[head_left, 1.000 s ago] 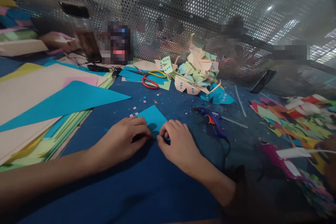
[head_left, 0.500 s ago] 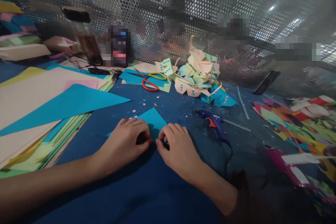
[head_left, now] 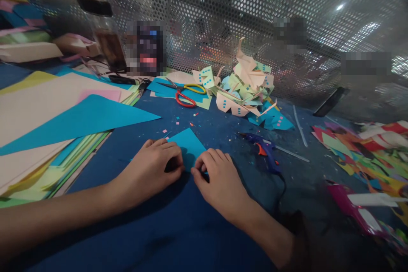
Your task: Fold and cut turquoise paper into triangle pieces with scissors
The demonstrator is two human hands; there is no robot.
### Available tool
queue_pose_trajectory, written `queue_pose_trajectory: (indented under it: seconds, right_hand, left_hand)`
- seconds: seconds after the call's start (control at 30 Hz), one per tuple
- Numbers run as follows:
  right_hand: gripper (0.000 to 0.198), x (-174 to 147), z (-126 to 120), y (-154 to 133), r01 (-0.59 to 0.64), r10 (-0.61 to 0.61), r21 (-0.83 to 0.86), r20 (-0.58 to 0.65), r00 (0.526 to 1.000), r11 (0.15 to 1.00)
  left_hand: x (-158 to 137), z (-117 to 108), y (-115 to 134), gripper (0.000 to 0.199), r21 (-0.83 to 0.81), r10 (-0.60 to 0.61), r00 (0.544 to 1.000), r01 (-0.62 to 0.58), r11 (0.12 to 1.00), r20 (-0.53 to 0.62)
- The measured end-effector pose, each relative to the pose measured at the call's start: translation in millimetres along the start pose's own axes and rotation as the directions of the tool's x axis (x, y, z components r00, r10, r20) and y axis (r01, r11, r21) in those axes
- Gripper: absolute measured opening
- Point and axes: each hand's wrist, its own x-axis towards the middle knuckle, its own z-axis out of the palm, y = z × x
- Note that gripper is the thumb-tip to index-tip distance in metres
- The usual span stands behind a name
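A blue sheet of paper (head_left: 188, 144) lies on the dark blue tabletop with one corner pointing away from me. My left hand (head_left: 159, 159) pinches its near edge from the left, fingers curled and thumb pressed low. Close beside it, my right hand (head_left: 215, 174) pinches the same edge from the right, thumb and forefinger together. The two thumbs almost meet at the middle of the edge. Both hands cover the side corners of the paper. Tiny pink and blue paper bits (head_left: 165, 131) are scattered just beyond.
Left is a stack of coloured sheets (head_left: 41, 170) topped by a large blue triangle (head_left: 86, 119). Scissors (head_left: 185, 98) and folded paper figures (head_left: 245, 89) lie ahead. A blue glue gun (head_left: 266, 149) and paper scraps (head_left: 350, 148) are right. A perforated metal screen (head_left: 191, 4) stands behind.
The view has shifted slightly, so most things appear a little further right. Both hands keep their pinch on the blue paper, with hardly any movement.
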Motion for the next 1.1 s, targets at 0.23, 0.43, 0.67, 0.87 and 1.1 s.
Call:
queue_pose_trajectory:
  seconds: [0.23, 0.43, 0.67, 0.87, 1.1]
  right_hand:
    - [0.011, 0.0, -1.5, 0.5, 0.000, 0.000, 0.005, 0.009, 1.000, 1.000]
    - [0.011, -1.0, -2.1, 0.0, -0.006, 0.005, 0.015, 0.023, 1.000, 1.000]
    - [0.012, -0.7, -4.0, 0.3, 0.003, -0.003, 0.014, 0.020, 1.000, 1.000]
    - [0.012, -0.7, -3.4, 1.1, -0.001, 0.000, 0.021, 0.030, 1.000, 1.000]
    - [0.010, -0.6, -3.2, 1.5, -0.002, 0.001, 0.033, 0.038, 0.999, 0.999]
  left_hand:
    - [-2.2, -0.8, -6.3, 0.007, 0.007, 0.015, 1.000, -0.015, 1.000, -0.009]
    - [-4.1, -2.0, -6.0, 0.006, 0.022, 0.024, 1.000, -0.024, 0.999, -0.016]
    - [-4.6, -1.5, -7.0, 0.007, 0.026, 0.023, 0.999, -0.023, 0.999, -0.025]
    - [-4.5, -1.7, -6.7, 0.008, 0.030, 0.019, 1.000, -0.019, 0.999, -0.023]
    - [-4.8, -1.8, -7.4, 0.008, 0.045, 0.019, 0.999, -0.017, 0.999, -0.026]
